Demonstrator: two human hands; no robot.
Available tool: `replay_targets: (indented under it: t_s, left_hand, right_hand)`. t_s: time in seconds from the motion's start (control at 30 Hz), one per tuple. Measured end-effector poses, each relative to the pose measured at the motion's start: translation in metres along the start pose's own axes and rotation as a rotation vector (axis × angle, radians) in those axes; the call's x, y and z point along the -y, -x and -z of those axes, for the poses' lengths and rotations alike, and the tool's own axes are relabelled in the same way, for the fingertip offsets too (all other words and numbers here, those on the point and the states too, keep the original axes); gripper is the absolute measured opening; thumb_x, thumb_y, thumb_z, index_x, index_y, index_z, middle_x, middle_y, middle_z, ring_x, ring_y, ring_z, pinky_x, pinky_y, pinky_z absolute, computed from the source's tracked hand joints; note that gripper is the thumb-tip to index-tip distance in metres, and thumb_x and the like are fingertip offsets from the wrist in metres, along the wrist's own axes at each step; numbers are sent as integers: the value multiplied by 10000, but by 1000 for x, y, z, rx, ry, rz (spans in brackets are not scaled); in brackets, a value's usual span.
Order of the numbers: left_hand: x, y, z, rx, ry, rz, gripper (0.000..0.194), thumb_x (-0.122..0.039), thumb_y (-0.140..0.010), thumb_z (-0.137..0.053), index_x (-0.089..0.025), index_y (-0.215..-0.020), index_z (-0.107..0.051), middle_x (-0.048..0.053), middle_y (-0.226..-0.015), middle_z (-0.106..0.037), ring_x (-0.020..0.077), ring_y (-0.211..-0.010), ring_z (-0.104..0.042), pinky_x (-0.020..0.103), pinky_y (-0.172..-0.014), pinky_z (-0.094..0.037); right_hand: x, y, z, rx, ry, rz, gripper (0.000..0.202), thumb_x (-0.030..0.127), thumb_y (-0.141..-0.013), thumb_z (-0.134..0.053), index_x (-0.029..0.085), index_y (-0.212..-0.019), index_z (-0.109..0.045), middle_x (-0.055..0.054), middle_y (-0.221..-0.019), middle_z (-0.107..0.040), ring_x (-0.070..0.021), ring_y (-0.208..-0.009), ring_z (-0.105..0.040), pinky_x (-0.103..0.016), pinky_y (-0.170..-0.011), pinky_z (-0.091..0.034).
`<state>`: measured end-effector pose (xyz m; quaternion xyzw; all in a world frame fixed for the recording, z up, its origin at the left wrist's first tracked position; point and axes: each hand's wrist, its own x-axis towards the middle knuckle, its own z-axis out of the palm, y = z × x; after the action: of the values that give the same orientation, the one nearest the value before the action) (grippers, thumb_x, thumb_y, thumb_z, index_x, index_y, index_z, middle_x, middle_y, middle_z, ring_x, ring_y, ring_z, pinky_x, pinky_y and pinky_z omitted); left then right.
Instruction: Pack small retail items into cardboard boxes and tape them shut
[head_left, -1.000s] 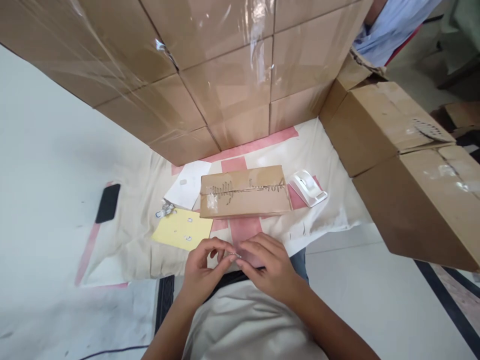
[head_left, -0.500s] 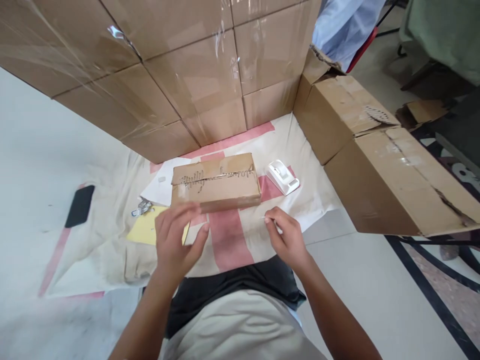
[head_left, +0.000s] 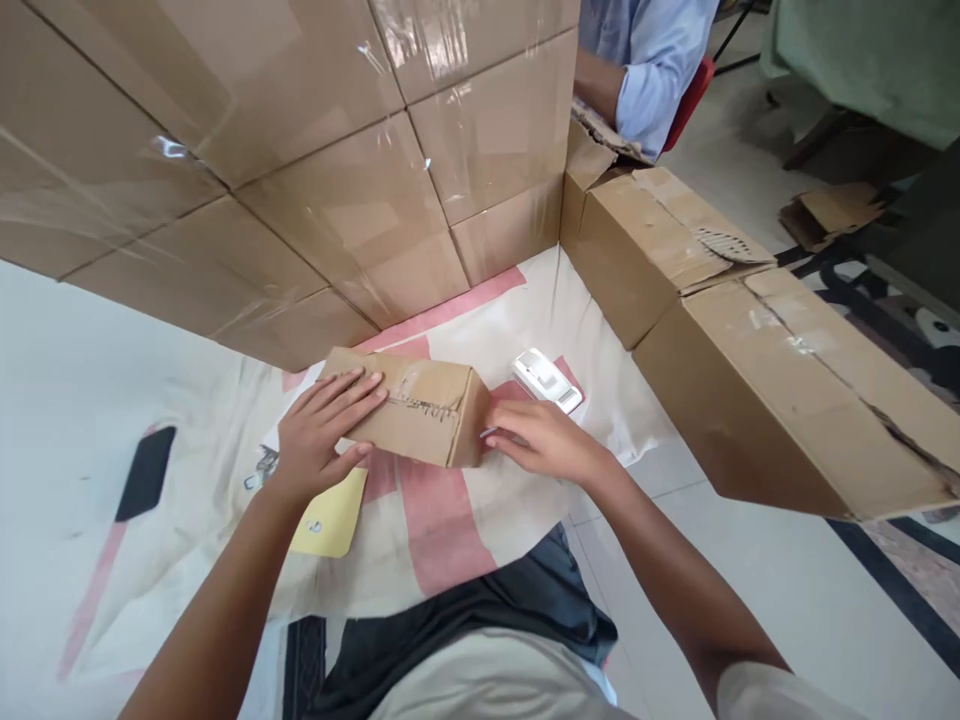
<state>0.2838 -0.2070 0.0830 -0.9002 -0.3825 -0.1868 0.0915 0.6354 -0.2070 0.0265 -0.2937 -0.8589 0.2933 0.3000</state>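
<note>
left hand (head_left: 322, 425) flat on carton (head_left: 416, 425) | right hand (head_left: 536, 437) pinching small piece (head_left: 488, 432) at carton's end | phone (head_left: 146, 473) well apart

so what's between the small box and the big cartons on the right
A white tape dispenser, the right hand and bare cloth lie between them in the head view.

The bench's (head_left: 517, 510) near edge lies open, but stacked cartons (head_left: 337, 190) wall the far edge and large boxes (head_left: 750, 400) the right.

matt brown cardboard box (head_left: 409, 405) (slightly creased)
</note>
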Motion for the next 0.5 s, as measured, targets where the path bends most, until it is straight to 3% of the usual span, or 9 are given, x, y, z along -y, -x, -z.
replay_targets:
  t_s: [0.13, 0.33, 0.43, 0.5]
  left_hand:
    - [1, -3, -2, -21, 3, -11, 584, -585, -1013, -353, -267, -1468, -534, 106, -1424, -642, 326, -1382, -551, 497, -1106, -427]
    - [1, -4, -3, -27, 54, -2, 551, -564, -998, -418, -233, -1400, -598, 99, -1391, -667, 335, -1374, -557, 499, -1083, -442]
    - [3, -4, -3, -43, 113, -8, 495, -508, -985, -470, -218, -1350, -638, 112, -1324, -707, 345, -1349, -579, 488, -1030, -479]
    - [5, -4, -2, -53, 143, -23, 481, -496, -983, -475, -213, -1330, -651, 123, -1287, -725, 350, -1334, -592, 483, -999, -497]
  right_hand:
    - [-10, -14, -4, 38, 73, 81, 182, 229, -1041, -474, 206, -935, -620, -29, -923, -671, -159, -830, -630, -268, -668, -401]
    - [-17, -16, -20, -69, 58, 108, 232, 245, -1061, -444, 208, -908, -614, -28, -883, -672, -157, -810, -622, -276, -687, -412]
    - [-17, -16, -25, -155, -54, -31, 155, 329, -1005, -603, 214, -906, -576, -11, -868, -672, -151, -779, -621, -268, -674, -412]
    - [-16, -18, -27, -214, -133, -211, 315, 426, -882, -767, 219, -926, -533, 5, -847, -648, -152, -736, -594, -263, -639, -396]
